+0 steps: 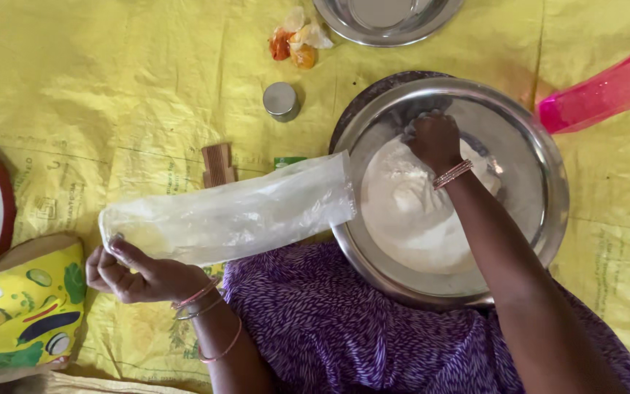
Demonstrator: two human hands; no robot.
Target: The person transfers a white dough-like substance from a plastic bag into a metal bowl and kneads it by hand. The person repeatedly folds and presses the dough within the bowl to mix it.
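Holding a long clear plastic bag (pixel 235 211) by its near-left end, left hand (pixel 136 273) gripping it with thumb and fingers pinched on the plastic. Bag stretching with its long axis running from near left up toward the far right, open mouth pointing at the rim of a wide steel bowl (pixel 548 197) and just touching or overlapping it; most of the bag lying right of and beyond the grip. Pressing down into a mound of white flour (pixel 413 219) inside the bowl, right hand (pixel 434 138) closed into a fist, knuckles sinking in at the far edge of the mound. Sitting on a yellow mat (pixel 111 87) spread over the floor: a small round steel tin (pixel 281 100), a ridged wooden block (pixel 218 165), a second steel dish (pixel 388 18) at the far edge, small orange packets (pixel 293 40), and a pink plastic piece (pixel 607 91) at far right. Purple patterned cloth (pixel 344 328) covering the lap in the near foreground.
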